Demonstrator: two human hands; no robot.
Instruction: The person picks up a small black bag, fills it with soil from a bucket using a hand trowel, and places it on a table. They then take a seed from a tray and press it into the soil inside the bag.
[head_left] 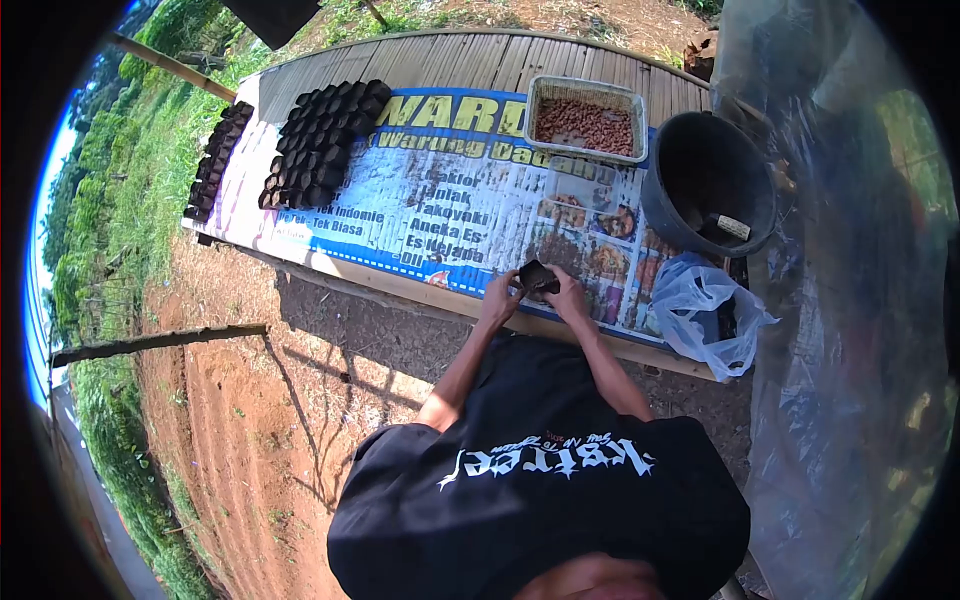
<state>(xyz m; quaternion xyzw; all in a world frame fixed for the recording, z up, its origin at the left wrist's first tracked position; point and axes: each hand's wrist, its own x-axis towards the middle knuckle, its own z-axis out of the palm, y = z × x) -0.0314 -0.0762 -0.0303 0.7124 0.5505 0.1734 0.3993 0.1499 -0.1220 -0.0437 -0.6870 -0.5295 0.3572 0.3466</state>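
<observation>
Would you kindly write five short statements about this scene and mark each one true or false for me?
1. The left hand and right hand are both on one small black pot. True.
2. The pale tray is completely empty. False: it holds many reddish-brown pieces.
3. In the picture, the tray sits to the left of the dark bucket. True.
4. The plastic bag is solid red. False: it is whitish and translucent.
5. The bucket is left of the grouped black pots. False: it is to their right.
</observation>
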